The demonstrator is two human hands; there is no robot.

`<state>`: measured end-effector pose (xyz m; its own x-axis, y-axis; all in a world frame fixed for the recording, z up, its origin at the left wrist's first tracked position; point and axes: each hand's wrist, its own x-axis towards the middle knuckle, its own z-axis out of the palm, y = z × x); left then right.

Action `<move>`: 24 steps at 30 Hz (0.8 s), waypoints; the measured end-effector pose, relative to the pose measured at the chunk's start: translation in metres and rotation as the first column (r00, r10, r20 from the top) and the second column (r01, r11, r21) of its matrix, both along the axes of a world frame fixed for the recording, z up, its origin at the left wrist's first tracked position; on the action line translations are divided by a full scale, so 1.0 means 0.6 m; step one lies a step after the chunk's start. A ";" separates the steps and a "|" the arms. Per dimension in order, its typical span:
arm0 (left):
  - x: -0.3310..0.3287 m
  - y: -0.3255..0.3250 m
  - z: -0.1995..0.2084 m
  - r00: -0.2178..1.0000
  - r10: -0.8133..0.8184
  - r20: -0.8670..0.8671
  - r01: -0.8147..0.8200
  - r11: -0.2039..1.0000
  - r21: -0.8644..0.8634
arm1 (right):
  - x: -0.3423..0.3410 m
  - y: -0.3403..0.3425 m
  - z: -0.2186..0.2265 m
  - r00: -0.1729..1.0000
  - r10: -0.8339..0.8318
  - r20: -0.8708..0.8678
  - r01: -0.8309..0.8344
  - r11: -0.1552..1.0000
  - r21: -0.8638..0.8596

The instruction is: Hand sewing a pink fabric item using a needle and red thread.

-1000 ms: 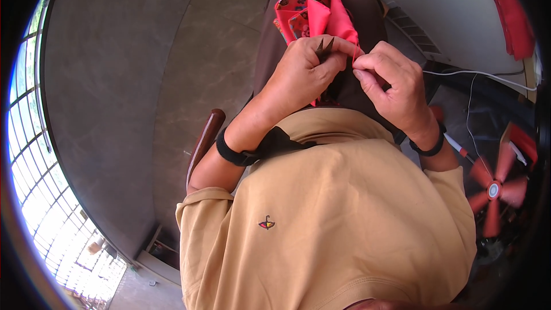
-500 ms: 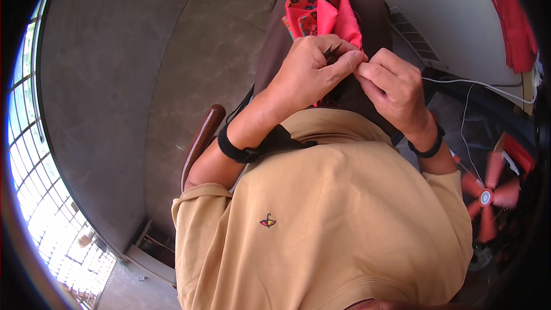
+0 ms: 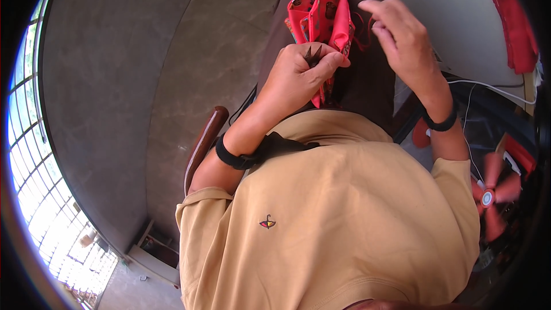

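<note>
A pink and red floral fabric piece (image 3: 321,14), folded with several flaps, is above my lap. My left hand (image 3: 301,72) is closed on its lower edge, thumb and forefinger pinching the cloth. Two dark pointed blades (image 3: 313,56), like those of small snips, jut from the same hand; the rest of that tool is hidden. To the right, my right hand (image 3: 404,37) is raised apart from the cloth with its fingers curled. A thin red thread (image 3: 361,31) loops between the fabric and these fingers. Whatever the right fingertips pinch is too small to make out.
Brown trousers (image 3: 373,80) lie under the work. A white box-shaped appliance (image 3: 470,28) stands at the far right, with red cloth (image 3: 511,23) over its side. White cable (image 3: 488,84) runs below it. An orange-bladed fan (image 3: 487,197) is at the right; a wooden armrest (image 3: 206,138) is left.
My right hand has moved away from the cloth, up and to the right, and the red thread now shows. The left hand has shifted slightly left and keeps the fabric.
</note>
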<state>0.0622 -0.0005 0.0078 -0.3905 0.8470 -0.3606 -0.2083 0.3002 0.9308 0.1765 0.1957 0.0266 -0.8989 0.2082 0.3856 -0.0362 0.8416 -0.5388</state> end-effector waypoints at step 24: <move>-0.001 -0.012 0.018 0.873 0.007 -0.488 0.034 0.997 0.076 | -0.002 -0.033 0.009 0.941 0.234 0.243 -0.064 0.832 -0.552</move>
